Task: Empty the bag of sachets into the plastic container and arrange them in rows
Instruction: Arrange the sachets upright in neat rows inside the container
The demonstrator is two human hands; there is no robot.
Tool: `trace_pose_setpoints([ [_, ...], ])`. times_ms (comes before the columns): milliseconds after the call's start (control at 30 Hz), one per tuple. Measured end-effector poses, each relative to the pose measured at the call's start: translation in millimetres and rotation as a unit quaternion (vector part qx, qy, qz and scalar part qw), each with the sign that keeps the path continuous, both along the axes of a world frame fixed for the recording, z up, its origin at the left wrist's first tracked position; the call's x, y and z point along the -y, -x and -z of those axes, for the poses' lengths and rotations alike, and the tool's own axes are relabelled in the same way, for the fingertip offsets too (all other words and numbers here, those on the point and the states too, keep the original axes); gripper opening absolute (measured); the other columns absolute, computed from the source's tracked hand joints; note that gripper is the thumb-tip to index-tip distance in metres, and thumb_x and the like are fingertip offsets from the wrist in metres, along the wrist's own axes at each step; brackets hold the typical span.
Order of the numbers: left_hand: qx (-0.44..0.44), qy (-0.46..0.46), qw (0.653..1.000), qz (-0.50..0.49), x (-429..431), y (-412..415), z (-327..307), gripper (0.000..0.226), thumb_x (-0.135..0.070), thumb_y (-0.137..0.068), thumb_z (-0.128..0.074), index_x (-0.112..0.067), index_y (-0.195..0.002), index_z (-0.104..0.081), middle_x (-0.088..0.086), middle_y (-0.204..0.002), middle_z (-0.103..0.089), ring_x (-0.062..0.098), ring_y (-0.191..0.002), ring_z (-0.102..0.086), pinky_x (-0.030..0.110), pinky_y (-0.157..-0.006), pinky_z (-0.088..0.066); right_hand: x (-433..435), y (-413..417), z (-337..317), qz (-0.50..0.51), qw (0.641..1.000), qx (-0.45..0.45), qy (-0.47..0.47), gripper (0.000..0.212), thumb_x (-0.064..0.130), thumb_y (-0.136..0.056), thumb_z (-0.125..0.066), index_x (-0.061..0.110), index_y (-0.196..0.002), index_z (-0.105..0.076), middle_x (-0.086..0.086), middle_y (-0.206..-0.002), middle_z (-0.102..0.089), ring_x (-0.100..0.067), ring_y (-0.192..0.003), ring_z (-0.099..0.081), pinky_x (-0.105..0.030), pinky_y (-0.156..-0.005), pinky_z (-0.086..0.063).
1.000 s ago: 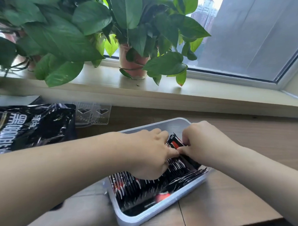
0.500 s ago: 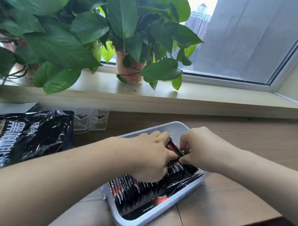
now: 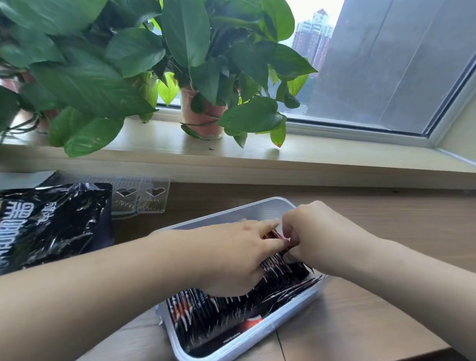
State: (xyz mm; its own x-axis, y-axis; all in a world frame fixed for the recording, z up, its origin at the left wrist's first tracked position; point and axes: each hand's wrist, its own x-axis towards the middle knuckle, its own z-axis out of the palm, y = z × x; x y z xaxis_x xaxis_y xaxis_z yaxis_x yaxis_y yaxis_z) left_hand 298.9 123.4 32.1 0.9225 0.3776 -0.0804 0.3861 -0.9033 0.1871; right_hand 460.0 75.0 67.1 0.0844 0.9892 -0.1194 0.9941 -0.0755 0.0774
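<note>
While both hands work close together inside the plastic container (image 3: 240, 350), the step in hand looks like packing sachets (image 3: 209, 309) into an upright row. The left hand (image 3: 234, 258) lies over the row with its fingers stretched nearly straight, pressing the packets back. The right hand (image 3: 318, 238) touches it, fingers curled and pinching the packets at the far end of the row.

To my eye the trick is for the left hand to act as a firm bookend while the right slips its packets in square, edges level with their neighbours, so nothing fans out or topples. Slick foil like this probably slides easily, so a light, even squeeze should serve better than force. Along the near and right sides some sachets lie flat or slanted instead of standing, and those will want straightening. The far part of the container is bare. I judge the task well along but not finished.

The bag (image 3: 42, 224), black and crumpled, lies on the left of the wooden table (image 3: 334, 340), well apart from the container, with a clear tray (image 3: 139, 195) stamped with heart shapes just behind it. Beyond the table runs a pale windowsill (image 3: 325, 154) carrying a potted plant (image 3: 201, 119) with broad green leaves, and the window (image 3: 389, 51) shows tall buildings in daylight.
</note>
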Motion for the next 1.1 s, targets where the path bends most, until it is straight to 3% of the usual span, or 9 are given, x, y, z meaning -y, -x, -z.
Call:
trace_pose_setpoints([
  [167,-0.081,-0.021,0.996,-0.011,-3,-6,4,0.063,-0.025,-0.102,-0.034,-0.027,-0.160,-0.013,0.004,-0.169,-0.009,0.018,-0.155,-0.006,0.045,-0.126,-0.006,2,-2,-2,0.005,1.000,0.004,-0.013,0.030,0.036,-0.081,-0.077,0.013,-0.101,-0.072,-0.004,-0.100,-0.072,-0.024,-0.092,-0.068,-0.036,-0.080,-0.058],
  [433,-0.146,0.006,0.988,-0.040,-3,-11,5,0.062,-0.047,-0.107,-0.022,-0.034,-0.159,0.010,0.007,-0.164,0.027,0.019,-0.153,0.021,0.040,-0.125,0.007,6,-2,0,-0.014,0.996,0.083,-0.004,0.015,0.019,-0.086,-0.069,0.019,-0.102,-0.072,-0.003,-0.093,-0.066,-0.025,-0.078,-0.063,-0.025,-0.064,-0.047],
  [533,-0.166,0.011,0.985,-0.041,-3,-9,8,0.067,-0.059,-0.104,-0.017,-0.036,-0.155,0.020,0.003,-0.161,0.034,0.016,-0.150,0.029,0.039,-0.124,0.011,3,-1,-1,-0.054,0.994,0.098,0.020,0.013,0.016,-0.087,-0.066,0.016,-0.098,-0.072,-0.005,-0.092,-0.071,-0.026,-0.085,-0.068,-0.026,-0.068,-0.052],
  [600,-0.173,0.011,0.984,-0.039,-2,-8,10,0.071,-0.063,-0.102,-0.017,-0.036,-0.154,0.024,0.002,-0.158,0.038,0.015,-0.148,0.033,0.039,-0.124,0.013,2,-1,-2,-0.077,0.991,0.106,0.019,0.001,0.014,-0.086,-0.065,0.014,-0.087,-0.066,-0.004,-0.087,-0.067,-0.026,-0.086,-0.068,-0.027,-0.067,-0.050],
  [700,-0.174,0.005,0.984,-0.033,-1,-6,8,0.080,-0.067,-0.100,-0.020,-0.032,-0.152,0.029,0.002,-0.157,0.041,0.014,-0.146,0.034,0.038,-0.124,0.013,1,-3,-2,-0.111,0.987,0.112,0.006,0.014,0.014,-0.087,-0.063,0.022,-0.079,-0.054,-0.002,-0.090,-0.064,-0.025,-0.089,-0.064,-0.028,-0.071,-0.050],
  [833,-0.128,-0.001,0.991,-0.046,5,4,-8,0.083,-0.063,-0.101,-0.023,-0.021,-0.155,0.025,-0.001,-0.161,0.033,0.008,-0.148,0.027,0.031,-0.124,0.010,2,-6,-5,-0.125,0.987,0.097,-0.015,0.007,0.016,-0.091,-0.061,0.013,-0.086,-0.066,-0.004,-0.095,-0.070,-0.024,-0.096,-0.066,-0.032,-0.081,-0.054],
  [933,-0.094,-0.018,0.993,-0.075,13,21,-25,0.072,-0.056,-0.104,-0.025,-0.024,-0.160,0.005,-0.010,-0.167,0.013,0.007,-0.154,0.006,0.029,-0.126,-0.001,8,-16,-19,-0.147,0.983,-0.007,-0.113,0.015,0.021,-0.093,-0.062,0.017,-0.097,-0.075,0.002,-0.096,-0.076,-0.015,-0.093,-0.069,-0.027,-0.084,-0.053],
  [1033,-0.088,-0.044,0.987,-0.126,28,48,-34,0.060,-0.062,-0.099,-0.027,-0.037,-0.153,-0.028,-0.019,-0.165,-0.021,0.010,-0.149,-0.029,0.037,-0.122,-0.027,26,-27,-42,-0.115,0.953,-0.183,-0.214,0.013,0.022,-0.086,-0.071,0.031,-0.092,-0.079,0.019,-0.081,-0.077,0.007,-0.079,-0.069,-0.008,-0.076,-0.051],
  [1100,-0.076,-0.047,0.985,-0.147,41,62,-32,0.061,-0.067,-0.093,-0.026,-0.048,-0.151,-0.027,-0.029,-0.160,-0.024,0.003,-0.146,-0.032,0.038,-0.119,-0.033,40,-32,-46,-0.096,0.939,-0.262,-0.202,0.012,0.025,-0.082,-0.074,0.035,-0.086,-0.079,0.024,-0.074,-0.075,0.011,-0.075,-0.069,-0.015,-0.075,-0.054],
])
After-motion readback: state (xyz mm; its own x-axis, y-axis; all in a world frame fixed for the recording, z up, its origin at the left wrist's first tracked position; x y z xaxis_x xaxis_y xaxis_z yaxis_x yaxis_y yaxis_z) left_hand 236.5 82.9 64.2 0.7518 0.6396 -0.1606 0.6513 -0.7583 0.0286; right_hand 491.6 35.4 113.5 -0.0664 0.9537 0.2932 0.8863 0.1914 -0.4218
